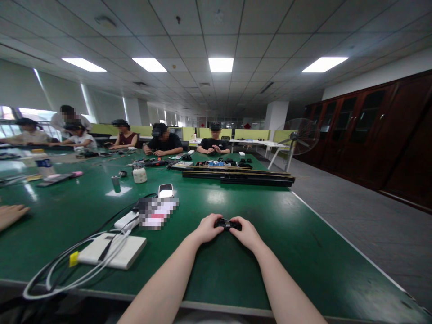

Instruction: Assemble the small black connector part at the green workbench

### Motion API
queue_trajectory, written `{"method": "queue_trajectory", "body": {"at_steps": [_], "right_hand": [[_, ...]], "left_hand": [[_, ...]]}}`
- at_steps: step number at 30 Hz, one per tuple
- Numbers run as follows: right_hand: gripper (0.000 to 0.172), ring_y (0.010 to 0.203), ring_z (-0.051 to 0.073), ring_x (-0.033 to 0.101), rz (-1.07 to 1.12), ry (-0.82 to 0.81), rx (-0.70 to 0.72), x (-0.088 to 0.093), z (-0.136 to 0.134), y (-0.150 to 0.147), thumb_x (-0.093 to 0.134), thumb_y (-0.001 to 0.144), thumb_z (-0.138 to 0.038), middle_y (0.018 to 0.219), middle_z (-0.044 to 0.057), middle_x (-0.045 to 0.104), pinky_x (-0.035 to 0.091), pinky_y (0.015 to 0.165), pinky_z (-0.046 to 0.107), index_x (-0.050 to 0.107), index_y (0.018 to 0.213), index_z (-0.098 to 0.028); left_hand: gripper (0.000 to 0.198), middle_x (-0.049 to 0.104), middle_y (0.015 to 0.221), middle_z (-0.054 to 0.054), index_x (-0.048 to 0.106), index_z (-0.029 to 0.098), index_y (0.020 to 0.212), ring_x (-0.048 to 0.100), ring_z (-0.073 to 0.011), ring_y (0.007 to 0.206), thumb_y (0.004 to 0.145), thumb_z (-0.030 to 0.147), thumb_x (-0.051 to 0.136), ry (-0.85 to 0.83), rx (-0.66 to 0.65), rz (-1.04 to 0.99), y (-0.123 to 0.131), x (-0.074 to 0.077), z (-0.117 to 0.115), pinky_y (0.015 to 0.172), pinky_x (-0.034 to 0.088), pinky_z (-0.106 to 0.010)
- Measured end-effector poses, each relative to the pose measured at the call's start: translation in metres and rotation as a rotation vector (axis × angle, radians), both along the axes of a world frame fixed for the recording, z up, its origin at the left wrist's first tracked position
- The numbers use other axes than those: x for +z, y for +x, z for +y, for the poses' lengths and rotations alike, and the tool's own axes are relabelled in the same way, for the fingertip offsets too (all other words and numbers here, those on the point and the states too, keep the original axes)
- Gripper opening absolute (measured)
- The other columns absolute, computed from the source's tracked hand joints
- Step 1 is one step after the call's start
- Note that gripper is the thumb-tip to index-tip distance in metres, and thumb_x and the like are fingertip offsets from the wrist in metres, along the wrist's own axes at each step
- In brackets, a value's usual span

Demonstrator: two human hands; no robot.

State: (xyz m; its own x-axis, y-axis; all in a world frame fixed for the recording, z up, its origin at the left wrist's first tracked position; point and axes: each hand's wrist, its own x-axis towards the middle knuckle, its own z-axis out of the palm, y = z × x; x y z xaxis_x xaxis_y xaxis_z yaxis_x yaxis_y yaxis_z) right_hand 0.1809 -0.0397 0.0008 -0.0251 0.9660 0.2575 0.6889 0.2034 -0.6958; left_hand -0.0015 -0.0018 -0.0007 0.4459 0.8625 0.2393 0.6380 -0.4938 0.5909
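Note:
Both of my hands are closed around the ends of a small black object with a greyish middle (pixel 227 223), low over the green table (pixel 229 265). My left hand (pixel 207 228) grips its left end with the thumb in front. On the other end is my right hand (pixel 248 232), thumb in front too. The fingers behind the object are partly hidden, and its exact kind is too small to make out. Both forearms reach in from the bottom edge.
Left of my arms lie a white flat box (pixel 126 252), looped cables (pixel 50 274), a white power bank (pixel 127 219) and a phone (pixel 165 191). Long black bars (pixel 256 180) lie ahead. Another person's hand (pixel 12 216) rests at far left. Several people sit beyond; a fan (pixel 299 137) stands right.

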Motion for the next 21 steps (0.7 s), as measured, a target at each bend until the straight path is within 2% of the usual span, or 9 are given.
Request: {"method": "queue_trajectory", "body": {"at_steps": [10, 21], "right_hand": [[0.028, 0.097, 0.020, 0.059, -0.020, 0.022, -0.005, 0.0002, -0.0006, -0.0008, 0.059, 0.068, -0.024, 0.100, 0.004, 0.066, 0.043, 0.089, 0.034, 0.062, 0.096, -0.021], [0.027, 0.097, 0.020, 0.059, -0.037, 0.007, -0.011, -0.0003, 0.0001, 0.0001, 0.059, 0.068, -0.025, 0.100, 0.004, 0.066, 0.044, 0.088, 0.033, 0.063, 0.095, -0.022]], "left_hand": [[0.041, 0.061, 0.108, -0.007, 0.056, 0.018, 0.114, 0.058, -0.0224, 0.099, 0.074, 0.027, 0.060, 0.017, -0.002, 0.010, 0.0005, -0.0016, 0.0013, 0.089, 0.045, -0.033], [0.041, 0.061, 0.110, -0.008, 0.057, 0.017, 0.114, 0.056, -0.0241, 0.103, 0.074, 0.028, 0.060, 0.017, -0.002, 0.014, 0.0000, 0.0005, -0.0007, 0.091, 0.044, -0.033]]}}
